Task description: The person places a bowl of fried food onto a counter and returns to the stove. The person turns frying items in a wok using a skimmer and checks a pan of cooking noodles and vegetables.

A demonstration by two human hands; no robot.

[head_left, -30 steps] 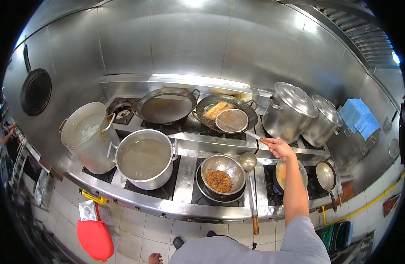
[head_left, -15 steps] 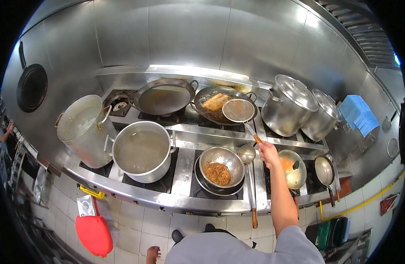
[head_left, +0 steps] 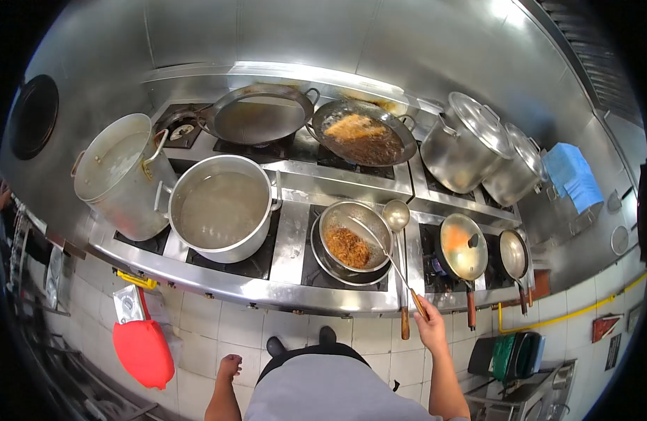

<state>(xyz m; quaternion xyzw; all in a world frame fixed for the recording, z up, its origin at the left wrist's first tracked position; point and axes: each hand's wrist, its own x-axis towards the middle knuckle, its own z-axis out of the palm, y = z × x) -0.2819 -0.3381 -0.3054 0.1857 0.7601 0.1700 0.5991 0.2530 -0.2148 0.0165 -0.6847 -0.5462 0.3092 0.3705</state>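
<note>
My right hand (head_left: 433,328) is wrapped round the wooden handle of a mesh strainer (head_left: 399,271). The strainer's head is tilted nearly edge-on inside a perforated metal bowl (head_left: 374,218), over brown fried bits (head_left: 344,247). That bowl sits in a wider pan on the front burner. Beside it lies a ladle (head_left: 396,215), its wooden handle sticking out past the stove edge near my right hand. My left hand (head_left: 230,366) hangs low by my body with its fingers curled in and nothing visible in them. In the back wok (head_left: 365,151), golden pieces (head_left: 353,128) float in bubbling oil.
A large pot of cloudy liquid (head_left: 221,203) and a taller pot (head_left: 113,182) stand to the left. Another wok (head_left: 260,119) sits behind. Lidded stockpots (head_left: 471,144), a lidded pan (head_left: 464,245) and a small pan (head_left: 513,254) occupy the right. A red-lidded bin (head_left: 143,354) stands at the floor's left.
My right hand has drawn the strainer back from over the wok, down to the bowl at the front. The strainer has turned from flat to nearly edge-on. My view has shifted slightly.
</note>
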